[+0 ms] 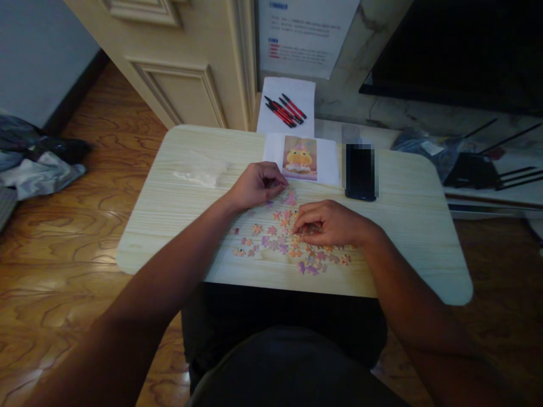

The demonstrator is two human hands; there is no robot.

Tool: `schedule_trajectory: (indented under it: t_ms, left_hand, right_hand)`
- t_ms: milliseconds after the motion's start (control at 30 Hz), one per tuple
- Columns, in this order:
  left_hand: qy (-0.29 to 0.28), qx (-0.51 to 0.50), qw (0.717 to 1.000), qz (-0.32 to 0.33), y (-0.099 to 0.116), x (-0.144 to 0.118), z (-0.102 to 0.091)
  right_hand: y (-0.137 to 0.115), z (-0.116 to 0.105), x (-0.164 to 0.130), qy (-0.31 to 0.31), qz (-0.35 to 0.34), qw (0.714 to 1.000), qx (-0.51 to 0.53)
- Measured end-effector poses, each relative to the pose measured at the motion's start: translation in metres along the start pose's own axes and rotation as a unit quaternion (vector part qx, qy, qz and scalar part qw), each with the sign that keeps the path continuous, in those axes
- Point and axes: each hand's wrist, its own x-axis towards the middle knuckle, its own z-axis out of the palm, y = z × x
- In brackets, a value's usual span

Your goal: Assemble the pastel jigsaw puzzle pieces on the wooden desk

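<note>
Both hands are down in the loose puzzle pieces [284, 243] mid-desk [403, 226], left hand [254, 185] fingers pinched together by the reference picture [300, 158], right hand [328, 223] curled over a few, so a careless sweep could probably knock pieces off the near edge.

pink and orange puzzle pieces [288, 243], pale wood-grain table [407, 226], black phone [360, 172]

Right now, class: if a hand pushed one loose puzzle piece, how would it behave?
A puzzle piece is small and flat, so probably light and unlikely to roll. On the smooth table it would likely slide easily.
</note>
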Motion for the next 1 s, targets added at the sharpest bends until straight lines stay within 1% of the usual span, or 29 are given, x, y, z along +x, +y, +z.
schedule_trajectory:
  t_ms: [133,333,467,567,667,800,867,1000]
  left_hand:
    - [-0.004,0.000,1.000,-0.002,0.000,0.000,0.000]
    - [-0.007,-0.006,1.000,0.000,0.000,0.001,0.000]
    - [-0.010,-0.007,1.000,-0.004,0.000,0.000,0.000]
    - [-0.003,-0.014,1.000,-0.006,0.000,0.000,0.001]
    - [0.001,-0.014,1.000,-0.008,0.001,0.000,0.001]
    - [-0.005,-0.006,1.000,-0.008,0.003,0.000,0.000]
    - [-0.008,-0.004,1.000,-0.008,0.004,0.001,0.000]
    - [-0.009,-0.004,1.000,-0.011,0.004,0.001,0.000]
  right_hand:
    - [-0.004,0.001,0.000,-0.022,-0.011,1.000,0.007]
    - [-0.009,0.004,0.003,-0.062,0.003,0.998,-0.020]
    - [-0.011,0.005,0.004,-0.076,0.011,0.997,-0.027]
    - [-0.013,0.006,0.004,-0.074,0.017,0.997,-0.027]
    - [-0.015,0.006,0.004,-0.056,0.017,0.998,-0.021]
    - [-0.009,0.003,0.003,0.011,0.005,1.000,-0.001]
    - [-0.004,0.002,0.003,0.038,0.015,0.999,0.017]
    - [0.003,0.001,0.003,0.067,0.042,0.994,0.078]
